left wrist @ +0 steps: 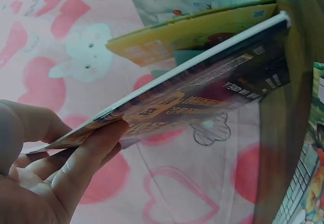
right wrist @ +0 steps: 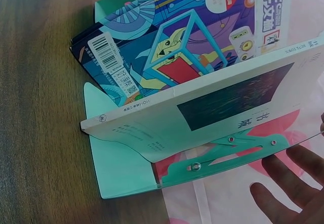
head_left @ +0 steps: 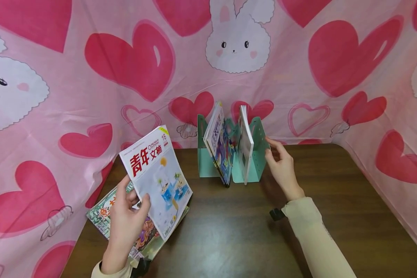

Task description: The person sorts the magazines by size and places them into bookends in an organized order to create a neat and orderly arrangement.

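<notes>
Here, a dark wood-grained desk (head_left: 215, 227) stands against pink cloth (head_left: 187, 81) printed with hearts and white rabbits, which also hangs along both sides. Near the desk's back edge sits a mint-green book rack (head_left: 258, 154), its two end plates joined by a jointed lattice. Inside, colourful magazines (head_left: 224, 148) lean near the left plate, and a thin white book (head_left: 244, 143) stands slightly tilted near the right one. The right hand (head_left: 281, 168) touches that plate's outer side, fingers extended and loose. The left hand (head_left: 125, 220) grips a white-covered magazine (head_left: 163, 181), raised and tilted above other magazines (head_left: 102, 212) lying on the desk's left side.
</notes>
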The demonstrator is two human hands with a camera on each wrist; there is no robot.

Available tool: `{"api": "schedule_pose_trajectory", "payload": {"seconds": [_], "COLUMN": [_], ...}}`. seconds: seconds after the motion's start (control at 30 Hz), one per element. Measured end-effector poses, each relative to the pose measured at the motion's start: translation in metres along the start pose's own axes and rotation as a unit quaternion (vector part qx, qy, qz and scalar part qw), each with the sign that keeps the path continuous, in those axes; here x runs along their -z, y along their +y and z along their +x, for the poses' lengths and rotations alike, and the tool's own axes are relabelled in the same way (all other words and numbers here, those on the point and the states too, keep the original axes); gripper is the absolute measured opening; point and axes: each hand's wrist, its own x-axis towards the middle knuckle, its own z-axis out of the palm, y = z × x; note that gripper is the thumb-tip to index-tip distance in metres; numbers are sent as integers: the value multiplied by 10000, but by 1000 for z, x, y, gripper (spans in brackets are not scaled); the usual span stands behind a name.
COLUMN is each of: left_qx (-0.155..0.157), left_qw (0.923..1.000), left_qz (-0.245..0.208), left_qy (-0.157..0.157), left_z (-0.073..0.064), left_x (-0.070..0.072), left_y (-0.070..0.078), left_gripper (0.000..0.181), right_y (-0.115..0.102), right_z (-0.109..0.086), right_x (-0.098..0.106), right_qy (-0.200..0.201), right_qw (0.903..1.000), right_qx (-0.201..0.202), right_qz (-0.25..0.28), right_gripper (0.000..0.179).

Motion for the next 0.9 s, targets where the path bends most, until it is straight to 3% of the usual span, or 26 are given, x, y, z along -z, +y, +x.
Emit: {"api": "schedule_pose_trajectory", "payload": {"seconds": [0.2, 0.5, 0.9], "left_qx": [-16, -441, -671], "left_qw": [9998, 9976, 9963], "left_qz": [-201, -524, -540], "left_qy": [-65, 69, 52], "left_z": [-2, -9, -21], "left_x": [1, 2, -1], "left_y": [9, 24, 46], "left_gripper": [70, 74, 73], "right_y": [-1, 0, 0], "right_z": [1, 2, 1], "right_x": [0, 0, -1], "right_qy": [-17, -37, 16], "right_qw": [10000, 10000, 10000], "right_qx": [46, 31, -43], "right_qz": [13, -16, -22], "right_gripper": [39, 41, 40]}}
